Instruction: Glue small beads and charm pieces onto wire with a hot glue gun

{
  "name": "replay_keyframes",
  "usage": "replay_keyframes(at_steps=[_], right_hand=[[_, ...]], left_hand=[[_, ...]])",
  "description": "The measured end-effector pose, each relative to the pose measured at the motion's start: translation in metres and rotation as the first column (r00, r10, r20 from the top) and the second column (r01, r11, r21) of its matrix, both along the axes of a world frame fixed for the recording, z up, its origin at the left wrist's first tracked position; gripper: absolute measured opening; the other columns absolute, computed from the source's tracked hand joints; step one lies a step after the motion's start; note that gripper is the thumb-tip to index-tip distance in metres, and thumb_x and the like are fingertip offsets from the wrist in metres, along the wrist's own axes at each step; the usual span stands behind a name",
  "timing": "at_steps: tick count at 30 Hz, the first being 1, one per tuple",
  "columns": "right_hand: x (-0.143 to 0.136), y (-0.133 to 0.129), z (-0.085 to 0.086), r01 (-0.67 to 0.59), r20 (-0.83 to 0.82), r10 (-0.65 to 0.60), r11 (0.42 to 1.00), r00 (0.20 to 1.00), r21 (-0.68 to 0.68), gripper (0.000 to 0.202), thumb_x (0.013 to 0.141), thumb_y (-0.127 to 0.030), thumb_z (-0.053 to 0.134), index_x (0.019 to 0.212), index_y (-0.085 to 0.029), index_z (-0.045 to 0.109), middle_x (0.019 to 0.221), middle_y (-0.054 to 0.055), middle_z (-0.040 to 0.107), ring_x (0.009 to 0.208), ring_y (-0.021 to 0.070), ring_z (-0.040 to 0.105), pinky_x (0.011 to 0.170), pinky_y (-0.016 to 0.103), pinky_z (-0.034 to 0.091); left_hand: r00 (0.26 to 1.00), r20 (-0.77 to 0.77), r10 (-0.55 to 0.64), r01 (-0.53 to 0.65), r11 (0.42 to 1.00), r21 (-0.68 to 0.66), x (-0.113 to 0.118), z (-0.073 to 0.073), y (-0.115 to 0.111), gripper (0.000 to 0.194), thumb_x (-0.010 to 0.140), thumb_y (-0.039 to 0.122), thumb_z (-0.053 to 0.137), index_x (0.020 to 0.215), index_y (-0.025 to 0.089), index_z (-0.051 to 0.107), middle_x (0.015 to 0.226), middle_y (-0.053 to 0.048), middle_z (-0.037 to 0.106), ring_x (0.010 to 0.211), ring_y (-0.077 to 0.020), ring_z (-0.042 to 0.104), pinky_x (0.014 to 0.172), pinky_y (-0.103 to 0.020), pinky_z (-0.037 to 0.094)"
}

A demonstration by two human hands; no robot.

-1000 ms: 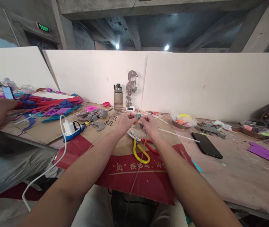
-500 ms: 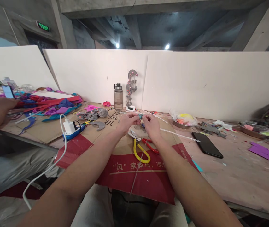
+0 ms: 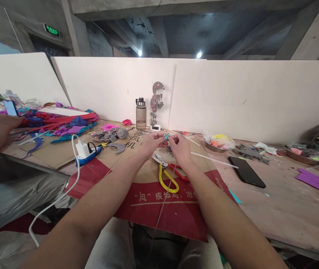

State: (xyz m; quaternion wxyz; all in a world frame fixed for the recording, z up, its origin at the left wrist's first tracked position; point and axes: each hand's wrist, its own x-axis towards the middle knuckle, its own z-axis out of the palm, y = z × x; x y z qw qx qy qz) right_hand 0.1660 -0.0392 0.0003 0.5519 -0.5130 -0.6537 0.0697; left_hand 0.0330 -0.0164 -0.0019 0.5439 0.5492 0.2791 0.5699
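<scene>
Between the fingertips of both hands is a small teal flower-shaped piece [image 3: 166,137]. My left hand [image 3: 152,144] pinches it from the left, and my right hand [image 3: 180,146] pinches it from the right. A thin grey cord [image 3: 163,204] runs from below my right hand over the cardboard toward my lap. Beneath my hands lie yellow-handled scissors [image 3: 168,183] and a red-handled tool [image 3: 179,172], partly covered by my right wrist. A red and brown cardboard sheet [image 3: 159,216] lies under them.
A bottle [image 3: 141,116] and a small digital clock [image 3: 155,128] stand behind my hands, near a grey hanging ornament [image 3: 157,98]. To the right are a black phone [image 3: 247,172] and a bowl [image 3: 218,145]. A blue power strip [image 3: 88,156] and another person's hand [image 3: 0,121] are at left.
The teal piece has turned slightly between my fingers, showing more of its petal shape. Both hands stay in nearly the same place.
</scene>
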Motion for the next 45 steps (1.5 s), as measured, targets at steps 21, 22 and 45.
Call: replay_keyframes(at_steps=[21,22,45], right_hand=[[0.0028,-0.0033,0.0026,0.046,0.09,-0.048,0.999,0.995,0.025,0.019,0.083,-0.03,0.049,0.07,-0.02,0.057,0.069,0.001,0.058,0.066,0.0157,0.048,0.063,0.027,0.033],[0.0029,-0.0034,0.0026,0.049,0.1,-0.051,0.998,0.994,0.029,0.019,0.084,-0.03,0.049,0.07,-0.02,0.058,0.069,0.001,0.058,0.066,0.0157,0.048,0.063,0.027,0.033],[0.0036,-0.0002,0.0017,0.05,0.185,-0.063,0.996,0.981,0.071,0.013,0.082,-0.025,0.055,0.069,-0.019,0.055,0.069,0.001,0.054,0.066,0.0151,0.045,0.066,0.028,0.033]], left_hand=[[0.983,-0.173,0.061,-0.043,0.994,0.104,-0.0017,0.0008,-0.0004,0.013,0.068,0.021,0.068,0.073,0.013,0.059,0.063,0.0,0.061,0.053,-0.0098,0.06,0.041,-0.017,0.035],[0.981,-0.185,0.061,-0.042,0.993,0.107,-0.0026,0.0008,0.0003,0.011,0.068,0.02,0.067,0.073,0.013,0.06,0.061,-0.001,0.061,0.052,-0.0089,0.058,0.041,-0.017,0.035],[0.982,-0.189,0.018,0.0,0.995,0.095,-0.0088,0.0037,0.0006,0.022,0.068,0.022,0.071,0.086,0.012,0.062,0.069,-0.003,0.067,0.059,-0.0125,0.065,0.062,-0.027,0.054]])
